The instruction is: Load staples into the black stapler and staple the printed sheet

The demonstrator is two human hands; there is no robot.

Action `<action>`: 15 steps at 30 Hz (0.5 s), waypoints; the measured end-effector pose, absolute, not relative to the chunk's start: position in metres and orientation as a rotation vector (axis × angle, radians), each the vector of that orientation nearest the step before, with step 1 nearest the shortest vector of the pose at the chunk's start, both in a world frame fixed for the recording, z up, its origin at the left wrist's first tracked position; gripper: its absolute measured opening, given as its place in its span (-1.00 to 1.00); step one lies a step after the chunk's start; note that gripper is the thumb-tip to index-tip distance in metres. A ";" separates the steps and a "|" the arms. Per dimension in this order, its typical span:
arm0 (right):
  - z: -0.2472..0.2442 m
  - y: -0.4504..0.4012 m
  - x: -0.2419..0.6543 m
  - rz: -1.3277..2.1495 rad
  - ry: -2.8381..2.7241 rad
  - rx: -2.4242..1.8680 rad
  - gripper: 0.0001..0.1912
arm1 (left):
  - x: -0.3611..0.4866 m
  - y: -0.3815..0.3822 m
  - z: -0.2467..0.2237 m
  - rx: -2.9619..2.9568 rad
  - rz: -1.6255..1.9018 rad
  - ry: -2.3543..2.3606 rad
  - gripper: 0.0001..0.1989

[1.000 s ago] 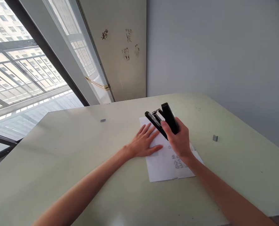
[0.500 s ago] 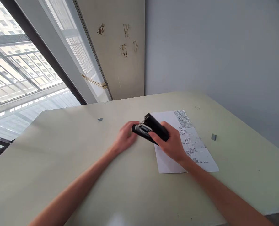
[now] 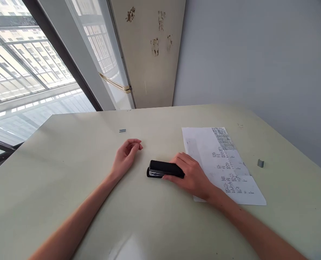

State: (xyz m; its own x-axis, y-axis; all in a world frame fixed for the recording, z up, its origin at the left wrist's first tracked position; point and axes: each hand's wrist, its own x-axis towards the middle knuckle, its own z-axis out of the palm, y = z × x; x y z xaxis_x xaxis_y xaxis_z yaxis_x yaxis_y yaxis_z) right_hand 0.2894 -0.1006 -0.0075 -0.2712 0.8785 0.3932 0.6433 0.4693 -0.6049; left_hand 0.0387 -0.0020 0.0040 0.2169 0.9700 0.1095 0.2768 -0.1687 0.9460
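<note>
My right hand [image 3: 191, 173] grips a black stapler [image 3: 164, 168] from behind. The stapler lies low at the table surface, its front end pointing left and its top arm folded down over the base. To its left, my left hand [image 3: 125, 157] rests on the table, apart from the stapler. Its fingers are loosely curled in against the thumb, and nothing shows in them. Partly under my right wrist and forearm lies a sheet of paper [image 3: 200, 144], with printed text along its right side.
Beyond my left hand lie small grey staple strips [image 3: 122, 130]. A small grey curved piece [image 3: 260, 163] sits right of the paper. The pale table [image 3: 68, 202] reaches back to a cabinet panel [image 3: 149, 79], a grey wall [image 3: 244, 54] and a window [image 3: 27, 65] at left.
The stapler has come down from a raised, tilted pose with its arm lifted to lying level and closed. My left hand has drawn away leftwards from its front end. The view has shifted slightly.
</note>
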 end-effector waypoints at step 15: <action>-0.009 -0.104 0.298 0.630 -1.690 -1.428 -0.68 | 0.036 -0.002 -0.001 1.630 0.964 1.179 -0.71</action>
State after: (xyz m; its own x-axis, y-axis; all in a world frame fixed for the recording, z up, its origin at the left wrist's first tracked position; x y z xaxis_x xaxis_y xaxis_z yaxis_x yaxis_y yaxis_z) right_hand 0.2985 -0.1039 -0.0086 -0.0241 0.9642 0.2640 0.5559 0.2324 -0.7981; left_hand 0.0356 -0.0021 -0.0014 0.2482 0.9643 0.0917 0.2817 -0.1624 0.9457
